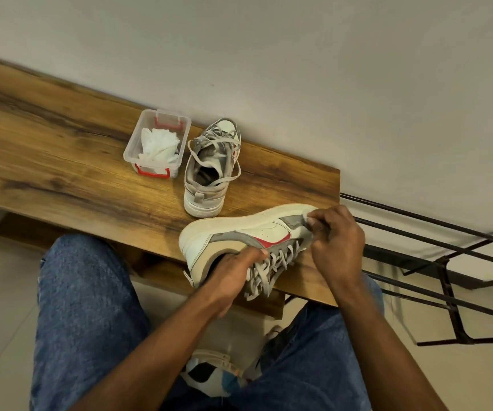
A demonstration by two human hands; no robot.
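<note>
A white, grey and red sneaker [239, 229] lies on its side at the near edge of the wooden table [61, 161], sole facing the wall. My left hand [233, 274] reaches into its opening and grips the collar beside the grey laces. My right hand [337, 241] is curled over the toe and pinches a small white scrap of tissue [308, 216] against the grey toe patch. The tip of the toe is hidden under that hand. The matching sneaker [209, 170] stands upright further back, its laces loose.
A clear plastic box [138, 143] with red clips holds crumpled white tissues, left of the upright sneaker. A black metal rack [446, 262] stands right of the table. The wall runs along the table's far edge. My jeans-clad legs fill the foreground.
</note>
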